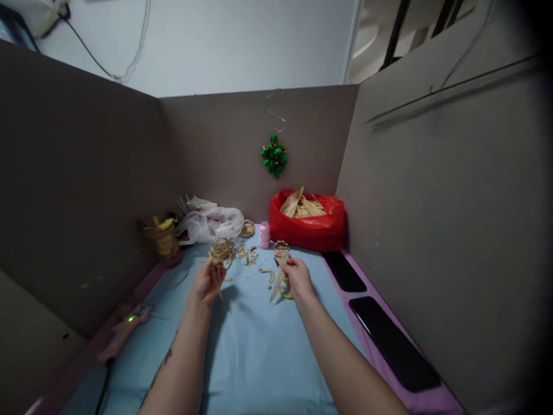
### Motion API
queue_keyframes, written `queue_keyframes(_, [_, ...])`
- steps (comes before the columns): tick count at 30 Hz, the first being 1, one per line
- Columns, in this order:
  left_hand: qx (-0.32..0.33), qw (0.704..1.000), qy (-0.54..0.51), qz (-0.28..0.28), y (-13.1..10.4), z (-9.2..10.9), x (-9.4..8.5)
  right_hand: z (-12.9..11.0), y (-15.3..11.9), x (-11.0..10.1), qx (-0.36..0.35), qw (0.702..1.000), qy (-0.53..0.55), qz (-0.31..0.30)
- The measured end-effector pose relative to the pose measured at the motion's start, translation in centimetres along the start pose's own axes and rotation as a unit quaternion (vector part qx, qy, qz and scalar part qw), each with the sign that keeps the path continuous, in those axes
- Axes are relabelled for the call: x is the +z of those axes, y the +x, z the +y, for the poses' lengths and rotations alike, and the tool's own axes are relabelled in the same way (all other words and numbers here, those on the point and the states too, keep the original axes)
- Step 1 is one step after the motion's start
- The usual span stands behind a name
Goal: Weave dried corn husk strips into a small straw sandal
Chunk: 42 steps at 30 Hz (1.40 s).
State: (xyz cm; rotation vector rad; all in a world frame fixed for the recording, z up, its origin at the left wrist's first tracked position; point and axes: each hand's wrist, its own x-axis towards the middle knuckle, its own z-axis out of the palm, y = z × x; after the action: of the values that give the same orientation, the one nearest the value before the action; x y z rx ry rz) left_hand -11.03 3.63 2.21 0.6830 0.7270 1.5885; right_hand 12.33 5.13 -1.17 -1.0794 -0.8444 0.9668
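Note:
My left hand (209, 281) is closed on a small brown woven piece (222, 249) that looks made of dried husk, with loose ends hanging below it. In my right hand (296, 275), a pale strip of corn husk (276, 289) is pinched between thumb and fingers, its free end pointing down. Something with a yellow loop (285, 292), like a scissors handle, lies partly hidden under that hand. Just beyond it rests another woven husk piece (281, 249). Between the hands, husk scraps (248, 255) are scattered on the light blue cloth (254, 346).
A red bag of corn husks (309, 230) stands back right, beside a pink spool (264, 235). Back left are a white plastic bag (209, 222) and a brown pot (166, 241). Two black phones (393, 343) lie right. A pink corded glue gun (125, 334) lies left. Grey panels enclose the table.

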Motion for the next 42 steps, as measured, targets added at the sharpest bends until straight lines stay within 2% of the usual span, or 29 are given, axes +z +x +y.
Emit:
queue_keyframes(2, [-0.011,0.999,0.048,-0.017,-0.3,-1.1,0.6,-3.0,2.4,0.8,0.005,1.0,0.014,0.002])
queue_keyframes(6, [-0.023,0.988,0.138,-0.06,-1.2,-2.9,1.7,-10.4,9.1,2.1,-0.013,0.999,0.034,-0.008])
queue_keyframes(8, [-0.018,0.982,0.173,-0.079,-1.6,-3.2,2.0,-12.5,10.5,2.4,0.0,0.999,0.023,-0.047])
queue_keyframes(9, [-0.013,0.978,0.19,-0.088,-1.7,-3.3,2.1,-12.7,10.2,2.5,0.012,0.997,0.01,-0.074])
queue_keyframes(11, [0.001,0.969,0.222,-0.106,-1.9,-3.3,2.2,-11.7,7.8,2.5,0.036,0.99,-0.021,-0.136])
queue_keyframes(14, [0.022,0.953,0.274,-0.131,-2.2,-3.5,2.4,-8.2,2.2,2.6,0.05,0.972,-0.062,-0.22])
queue_keyframes(16, [0.026,0.939,0.309,-0.152,-2.5,-3.9,2.6,-5.9,-0.8,2.6,0.045,0.968,-0.069,-0.236])
queue_keyframes(18, [0.021,0.924,0.339,-0.179,-2.8,-4.3,2.8,-4.3,-2.3,2.5,0.042,0.971,-0.05,-0.229])
queue_keyframes(21, [0.009,0.905,0.368,-0.212,-3.2,-4.9,3.1,-3.0,-2.5,1.9,0.064,0.972,-0.014,-0.225])
queue_keyframes(26, [-0.002,0.875,0.413,-0.254,-3.7,-5.0,3.4,-2.2,-1.9,0.6,0.094,0.969,0.006,-0.23])
queue_keyframes(33, [-0.031,0.867,0.422,-0.262,-3.9,-5.3,3.7,-1.7,-1.6,-0.4,0.074,0.971,0.017,-0.227])
queue_keyframes(36, [-0.045,0.885,0.399,-0.237,-3.9,-5.4,4.0,-1.5,-1.6,-0.4,0.063,0.973,0.014,-0.222])
queue_keyframes(39, [-0.047,0.918,0.344,-0.192,-3.5,-5.2,3.9,-1.2,-1.3,-0.1,0.056,0.979,0.017,-0.197])
queue_keyframes(42, [-0.048,0.955,0.276,-0.095,-3.0,-4.5,3.5,-1.4,0.4,-0.1,0.035,0.991,0.031,-0.128])
